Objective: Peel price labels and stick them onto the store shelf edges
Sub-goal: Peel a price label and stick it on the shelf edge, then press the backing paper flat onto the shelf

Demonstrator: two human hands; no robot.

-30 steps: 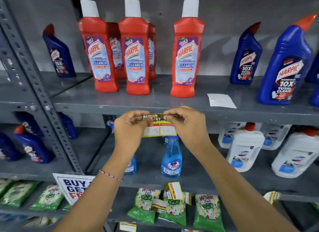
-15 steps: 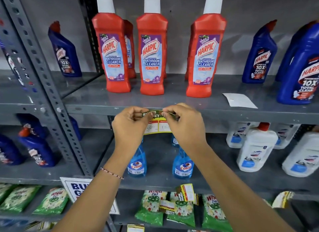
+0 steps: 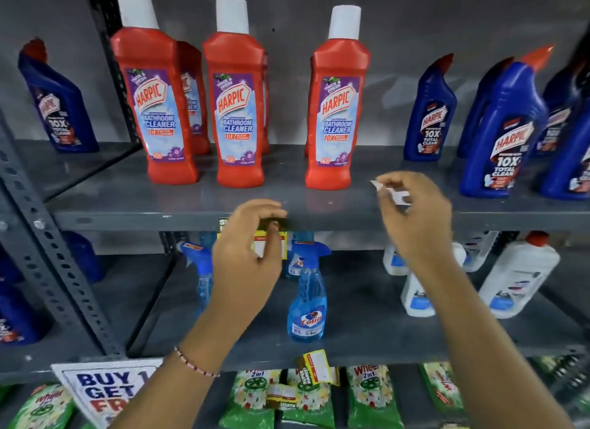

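Observation:
A yellow, green and red price label (image 3: 267, 241) hangs at the grey shelf edge (image 3: 134, 220) below the red bottles. My left hand (image 3: 247, 259) pinches its top against that edge, and the fingers hide much of the label. My right hand (image 3: 415, 219) is further right, over the shelf top. Its fingertips are closed on a small white paper slip (image 3: 394, 195). Another price label (image 3: 314, 367) sticks at the lower shelf edge, with smaller ones (image 3: 282, 396) below it.
Three red Harpic bottles (image 3: 238, 109) stand on the upper shelf, with blue Harpic bottles at the left (image 3: 57, 106) and right (image 3: 501, 135). A Colin spray bottle (image 3: 307, 294) and white bottles (image 3: 517, 278) stand below. Green Wheel packets (image 3: 372, 400), a sign (image 3: 102, 393) and a perforated post (image 3: 41, 237) are also there.
My right hand let go of the label and moved right and up to the white paper slip on the shelf. My left hand stays on the label at the shelf edge.

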